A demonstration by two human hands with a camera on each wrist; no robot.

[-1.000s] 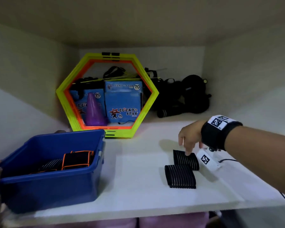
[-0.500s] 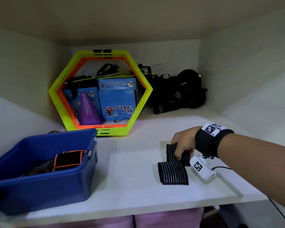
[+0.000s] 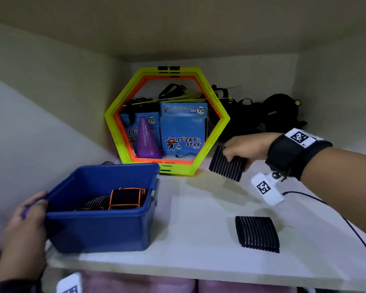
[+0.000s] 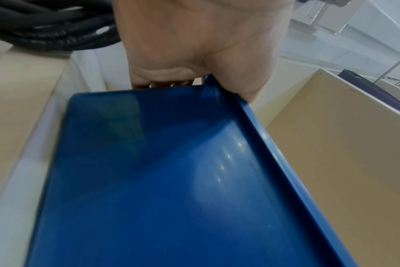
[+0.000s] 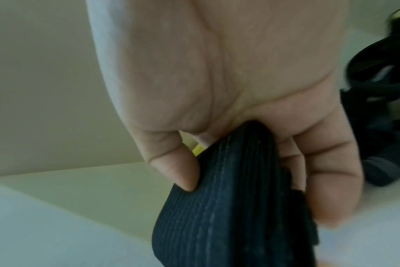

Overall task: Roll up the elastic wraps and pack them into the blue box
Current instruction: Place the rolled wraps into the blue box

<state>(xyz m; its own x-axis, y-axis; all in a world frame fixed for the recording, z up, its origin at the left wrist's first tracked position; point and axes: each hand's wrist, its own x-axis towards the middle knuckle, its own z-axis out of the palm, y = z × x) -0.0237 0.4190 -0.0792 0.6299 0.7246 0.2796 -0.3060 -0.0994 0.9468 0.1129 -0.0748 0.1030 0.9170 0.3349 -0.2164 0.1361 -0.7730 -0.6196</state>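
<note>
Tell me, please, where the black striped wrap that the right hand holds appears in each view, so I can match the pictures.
Head: the held wrap is right of centre, lifted above the shelf, just right of the yellow hexagon frame.
Left wrist: not in it; only the left hand on the blue box.
Right wrist: it fills the lower centre, pinched between thumb and fingers.
Shared landmark: the right hand gripping it.
</note>
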